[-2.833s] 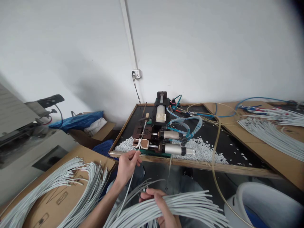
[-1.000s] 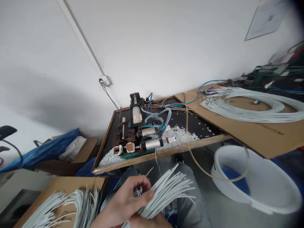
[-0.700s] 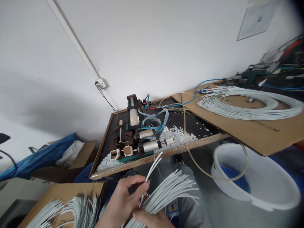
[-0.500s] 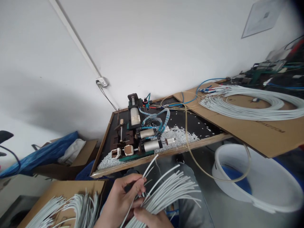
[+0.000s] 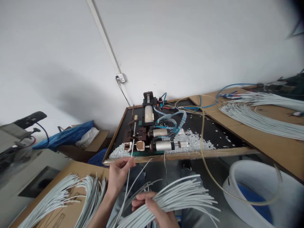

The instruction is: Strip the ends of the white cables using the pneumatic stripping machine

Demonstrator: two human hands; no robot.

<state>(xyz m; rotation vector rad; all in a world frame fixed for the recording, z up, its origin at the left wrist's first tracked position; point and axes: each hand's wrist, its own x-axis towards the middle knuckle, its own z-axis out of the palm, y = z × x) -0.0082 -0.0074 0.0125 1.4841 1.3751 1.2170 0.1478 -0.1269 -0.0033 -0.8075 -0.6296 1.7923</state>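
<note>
Nearest the camera, the right hand [image 5: 154, 210] is closed around a bundle of grey cables [image 5: 180, 201] held over the lap, while the left hand [image 5: 118, 174] pinches a single cable [image 5: 128, 175] between thumb and fingers, its tip raised to the machine [image 5: 152, 134] at the front edge of the surface [image 5: 213, 133]. More cables [image 5: 71, 193] lie on cardboard at the left, a white tub [image 5: 256, 190] stands at the right, and white scraps [image 5: 197, 144] litter the surface beside the machine.

Bare hands [image 5: 118, 173], forearms; grey trousers [image 5: 190, 180].
</note>
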